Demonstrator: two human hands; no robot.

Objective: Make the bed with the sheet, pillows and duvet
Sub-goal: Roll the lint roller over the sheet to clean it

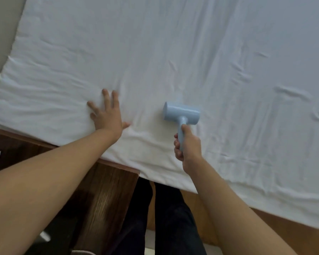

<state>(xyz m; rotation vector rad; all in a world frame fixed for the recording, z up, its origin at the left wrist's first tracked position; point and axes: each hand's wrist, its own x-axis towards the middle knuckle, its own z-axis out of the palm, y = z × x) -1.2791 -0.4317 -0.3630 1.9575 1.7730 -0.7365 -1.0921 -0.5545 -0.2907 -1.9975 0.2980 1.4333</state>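
**Rolling the sheet, one hand flat, one hand on the roller**

Pressing down on the sheet (173, 52), the left hand (107, 115) lies flat with fingers straight and spread, thumb out to the side, palm on the cloth close to the bed's near edge. Wrinkles fan out around it.

To its right, the right hand (187, 144) is curled round the handle of a pale blue roller (180, 113), thumb on top of the handle, fingers wrapped beneath. The roller's drum lies just beyond this hand, resting on the sheet, well apart from the left hand.

The sheet covers the bed from the hands outward, creased in places to the right of the right hand. Below both forearms runs the wooden bed frame (118, 173), and between the arms the person's dark trousers (173, 218) show.
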